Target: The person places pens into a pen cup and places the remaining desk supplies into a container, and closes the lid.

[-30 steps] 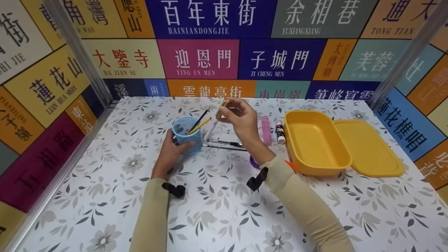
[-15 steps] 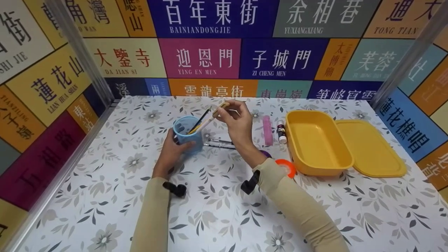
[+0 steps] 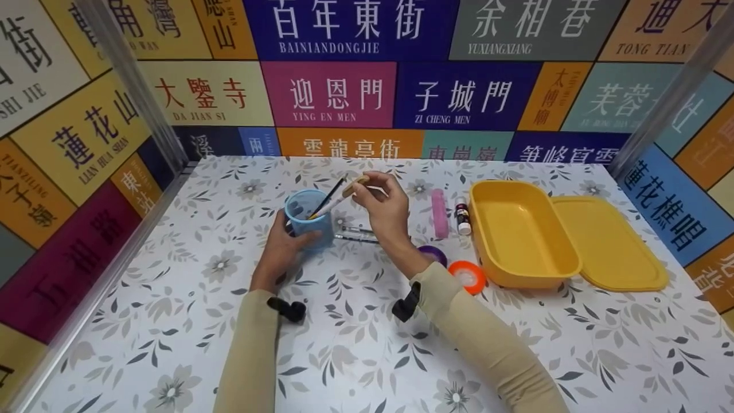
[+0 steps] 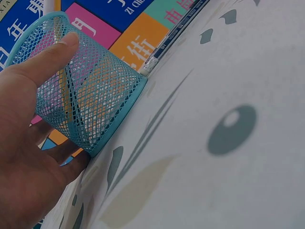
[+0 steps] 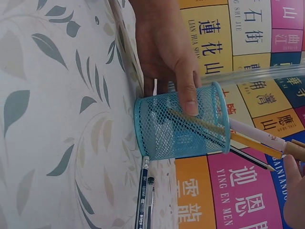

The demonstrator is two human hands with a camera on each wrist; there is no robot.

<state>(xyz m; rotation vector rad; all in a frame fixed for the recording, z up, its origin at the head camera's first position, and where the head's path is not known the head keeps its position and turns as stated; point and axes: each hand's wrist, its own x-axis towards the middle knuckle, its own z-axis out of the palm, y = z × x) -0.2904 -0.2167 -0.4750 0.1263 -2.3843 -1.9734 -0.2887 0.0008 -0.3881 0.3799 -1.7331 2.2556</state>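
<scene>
My left hand (image 3: 279, 249) grips a light-blue mesh pen holder (image 3: 319, 240), thumb on its near side. The holder stands upright on the table. Inside it lean a yellow pencil (image 5: 257, 145) and a black pencil (image 5: 249, 158). My right hand (image 3: 387, 211) pinches the brown top of a pale pen (image 5: 257, 135), whose lower end is in the mouth of the holder. Near the holder's base lie a dark pencil (image 3: 355, 239) and a clear-barrelled pen (image 3: 356, 230), both partly hidden behind my right hand in the head view.
To the right lie a pink long item (image 3: 439, 213), a small dark-labelled bottle (image 3: 463, 218), a purple ring (image 3: 436, 253) and an orange tape roll (image 3: 480, 281). A yellow box (image 3: 533, 281) stands beyond them, its lid (image 3: 622, 246) beside it. Printed walls (image 3: 338, 94) rise behind.
My right hand has moved slightly left and down, bringing the pale pen's lower end from outside the holder into its mouth. My left hand keeps its grip.
</scene>
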